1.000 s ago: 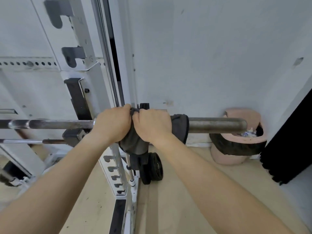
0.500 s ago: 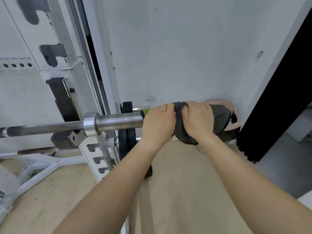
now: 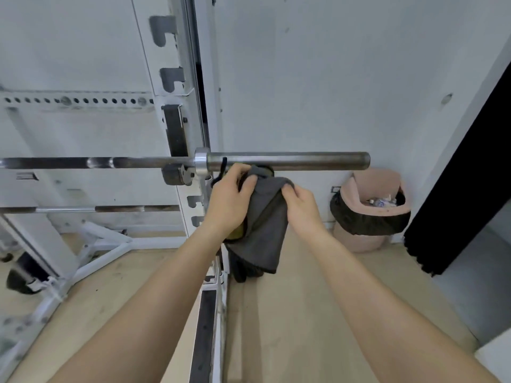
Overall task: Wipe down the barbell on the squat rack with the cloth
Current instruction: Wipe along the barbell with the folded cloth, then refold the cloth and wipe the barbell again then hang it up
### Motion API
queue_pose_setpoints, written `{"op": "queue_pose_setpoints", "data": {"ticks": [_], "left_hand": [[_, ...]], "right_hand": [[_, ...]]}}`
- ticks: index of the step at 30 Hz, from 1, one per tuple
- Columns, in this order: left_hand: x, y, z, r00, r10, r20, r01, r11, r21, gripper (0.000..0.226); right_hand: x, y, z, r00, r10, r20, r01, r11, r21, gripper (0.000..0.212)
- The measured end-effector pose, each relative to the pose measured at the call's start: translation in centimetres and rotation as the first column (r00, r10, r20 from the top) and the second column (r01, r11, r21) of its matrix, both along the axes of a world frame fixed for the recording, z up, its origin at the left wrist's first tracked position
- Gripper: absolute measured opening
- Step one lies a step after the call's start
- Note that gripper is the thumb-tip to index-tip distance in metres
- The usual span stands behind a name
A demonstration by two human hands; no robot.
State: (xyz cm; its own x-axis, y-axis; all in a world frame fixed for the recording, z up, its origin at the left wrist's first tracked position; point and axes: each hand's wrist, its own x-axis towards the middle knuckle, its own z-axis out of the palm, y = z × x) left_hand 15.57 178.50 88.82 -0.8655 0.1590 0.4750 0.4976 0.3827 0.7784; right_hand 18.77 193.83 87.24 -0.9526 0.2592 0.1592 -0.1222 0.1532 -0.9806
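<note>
A: Entry, hands. Where do you have the cloth (image 3: 261, 228)?

B: You hold it off the bar (image 3: 287, 160), just below the sleeve. Your left hand (image 3: 228, 201) pinches the top edge at about 11 o'clock of the cloth, thumb and fingers closed on the fabric. Your right hand (image 3: 302, 207) grips the edge at about 2 o'clock, fingers curled shut on it. The rest hangs down between your wrists, toward 6 o'clock.

A: Cloth touching the bar?

B: The topmost fold sits right under the sleeve; contact there cannot be told. Neither hand is on the steel.

A: Bar position?

B: It lies level across the rack (image 3: 177, 87), running from 9 o'clock to 3 o'clock of the view. The collar (image 3: 201, 163) is just at 10 o'clock of your left hand, beside the white upright. The bare sleeve end sticks out to the right, free of plates.

A: Surroundings?

B: A pink bin (image 3: 370, 214) with a black liner stands on the floor at 3 o'clock of your right hand, against the wall, with scraps inside. A black curtain (image 3: 453, 205) hangs beyond it. A second, thinner bar (image 3: 83, 209) lies lower on the rack at 9 o'clock. Dark plates (image 3: 243, 269) show behind the cloth's bottom edge.
</note>
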Motion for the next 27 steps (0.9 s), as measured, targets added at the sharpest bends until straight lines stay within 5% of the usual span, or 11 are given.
{"op": "queue_pose_setpoints", "data": {"ticks": [4, 7, 9, 12, 15, 19, 24, 27], "left_hand": [[5.1, -2.5, 0.1, 0.985, -0.025, 0.174, 0.016, 0.998, 0.054, 0.020], [8.9, -5.7, -0.1, 0.925, 0.008, 0.380, -0.071, 0.986, 0.151, 0.029], [11.3, -8.2, 0.0, 0.866, 0.029, 0.499, -0.155, 0.964, 0.214, 0.034], [13.9, -12.7, 0.4, 0.787, -0.014, 0.617, -0.200, 0.940, 0.277, 0.035], [16.1, -18.6, 0.5, 0.764, -0.061, 0.642, -0.253, 0.887, 0.385, 0.023], [20.3, -28.8, 0.8, 0.749, -0.099, 0.655, -0.229, 0.889, 0.396, 0.029], [26.0, -43.6, 1.3, 0.767, 0.012, 0.642, -0.251, 0.926, 0.282, 0.038], [28.7, -52.4, 1.3, 0.777, 0.310, 0.547, -0.331, 0.941, -0.063, 0.032]], "right_hand": [[4.6, -2.2, -1.0, 0.995, 0.029, 0.095, -0.022, 0.997, -0.073, 0.022], [7.7, -5.0, -0.8, 0.989, -0.030, 0.147, 0.022, 0.998, 0.057, 0.022], [10.1, -7.7, -0.1, 0.996, -0.081, 0.036, 0.073, 0.977, 0.199, 0.023], [13.6, -13.1, 0.4, 0.989, 0.142, -0.051, -0.127, 0.964, 0.232, 0.014], [15.7, -19.3, -0.1, 0.913, 0.405, 0.045, -0.407, 0.913, 0.045, 0.025], [16.4, -27.7, -1.3, 0.872, 0.482, 0.088, -0.477, 0.876, -0.072, 0.034], [17.9, -40.2, -2.4, 0.713, 0.687, 0.141, -0.668, 0.727, -0.160, 0.038], [19.2, -48.9, -3.6, 0.617, 0.765, 0.185, -0.768, 0.637, -0.071, 0.028]]}}
